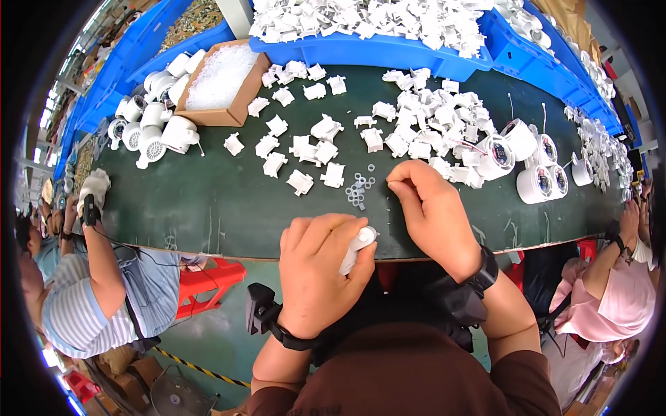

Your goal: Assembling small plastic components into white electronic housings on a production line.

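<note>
First: Your left hand [312,270] is wrapped around a white plastic piece [356,248], nearer you than the small pale rings [358,186] on the green table [243,215].

Second: And your right hand [433,215] is just to the right of those rings, thumb and forefinger drawn together. I can't tell whether you're pinching anything.

First: To the right of the rings and slightly beyond, you have a group of round white cases [534,186] with dark insides showing.

Second: Beyond the rings, to the left, you have scattered white brackets [300,182]; beyond and right, a heap of them [437,125].

First: Farther beyond the rings, leftward, your cardboard box [208,116] holds clear pieces.

Second: Farthest, straight beyond the rings, your blue bin [374,57] brims with white parts [374,19].
</note>
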{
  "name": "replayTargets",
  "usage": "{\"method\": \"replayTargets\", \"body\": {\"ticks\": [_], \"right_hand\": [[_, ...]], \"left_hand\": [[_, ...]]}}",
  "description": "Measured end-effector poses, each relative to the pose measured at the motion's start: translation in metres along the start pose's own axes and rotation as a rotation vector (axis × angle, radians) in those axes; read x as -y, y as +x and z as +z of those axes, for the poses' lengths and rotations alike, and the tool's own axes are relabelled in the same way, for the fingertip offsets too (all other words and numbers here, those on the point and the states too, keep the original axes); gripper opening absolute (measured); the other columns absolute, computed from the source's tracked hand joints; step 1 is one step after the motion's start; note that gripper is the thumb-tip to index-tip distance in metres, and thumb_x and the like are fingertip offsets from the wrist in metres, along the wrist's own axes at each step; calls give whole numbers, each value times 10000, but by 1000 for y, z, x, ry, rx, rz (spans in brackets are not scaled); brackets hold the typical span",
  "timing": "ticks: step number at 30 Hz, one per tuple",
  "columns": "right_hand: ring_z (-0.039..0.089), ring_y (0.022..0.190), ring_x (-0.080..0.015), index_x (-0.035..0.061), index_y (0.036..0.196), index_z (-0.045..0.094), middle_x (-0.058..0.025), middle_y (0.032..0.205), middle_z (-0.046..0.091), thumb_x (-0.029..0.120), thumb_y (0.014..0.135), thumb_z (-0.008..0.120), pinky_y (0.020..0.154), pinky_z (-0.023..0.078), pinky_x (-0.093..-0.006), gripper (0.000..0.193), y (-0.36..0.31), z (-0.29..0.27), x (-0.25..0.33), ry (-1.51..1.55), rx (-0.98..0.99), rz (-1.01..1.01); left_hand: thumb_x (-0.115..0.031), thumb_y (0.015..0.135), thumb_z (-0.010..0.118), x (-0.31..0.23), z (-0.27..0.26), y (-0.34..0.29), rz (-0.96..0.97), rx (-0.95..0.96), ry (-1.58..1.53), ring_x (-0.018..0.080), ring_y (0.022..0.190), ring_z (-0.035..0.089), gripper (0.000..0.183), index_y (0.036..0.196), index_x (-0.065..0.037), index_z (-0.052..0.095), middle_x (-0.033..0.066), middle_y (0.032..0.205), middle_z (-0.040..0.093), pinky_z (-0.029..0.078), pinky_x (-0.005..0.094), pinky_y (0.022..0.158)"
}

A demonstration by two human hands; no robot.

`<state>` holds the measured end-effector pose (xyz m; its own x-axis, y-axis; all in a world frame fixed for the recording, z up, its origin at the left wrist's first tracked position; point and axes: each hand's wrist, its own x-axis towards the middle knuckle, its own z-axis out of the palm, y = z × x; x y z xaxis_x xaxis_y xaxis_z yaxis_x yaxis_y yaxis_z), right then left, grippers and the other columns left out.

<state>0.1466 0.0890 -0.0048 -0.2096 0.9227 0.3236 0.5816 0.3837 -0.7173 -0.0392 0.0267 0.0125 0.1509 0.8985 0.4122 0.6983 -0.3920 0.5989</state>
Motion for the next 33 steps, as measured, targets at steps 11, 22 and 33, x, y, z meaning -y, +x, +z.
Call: {"method": "replayTargets", "body": {"ticks": [11, 22, 33], "right_hand": [[668, 802, -246, 64, 1023, 674, -73, 905, 659, -7, 912, 685, 688, 523, -325, 132, 10, 2, -1, -145, 48, -59], [637, 1024, -131, -22, 1100, 723, -76, 1137, 660, -67, 953, 661, 902, 531, -272, 166, -27, -24, 21, 857, 332, 369], [657, 913, -81, 7, 1101, 662, -25, 1050, 687, 19, 979, 672, 778, 533, -216, 123, -23, -14, 24, 995, 405, 574]], "left_hand": [[-65, 758, 787, 1, 1, 1, -12, -3, 8, 284, 911, 594, 297, 1052, -73, 740, 68, 1041, 692, 474, 378, 813], [-73, 744, 774, -1, -1, 7, 35, 72, 51, 285, 897, 589, 299, 1037, -78, 717, 51, 1062, 678, 448, 398, 793], [-47, 717, 788, 3, 3, 3, 46, 50, 21, 303, 928, 598, 331, 1021, -71, 658, 85, 1048, 642, 451, 407, 796]]}}
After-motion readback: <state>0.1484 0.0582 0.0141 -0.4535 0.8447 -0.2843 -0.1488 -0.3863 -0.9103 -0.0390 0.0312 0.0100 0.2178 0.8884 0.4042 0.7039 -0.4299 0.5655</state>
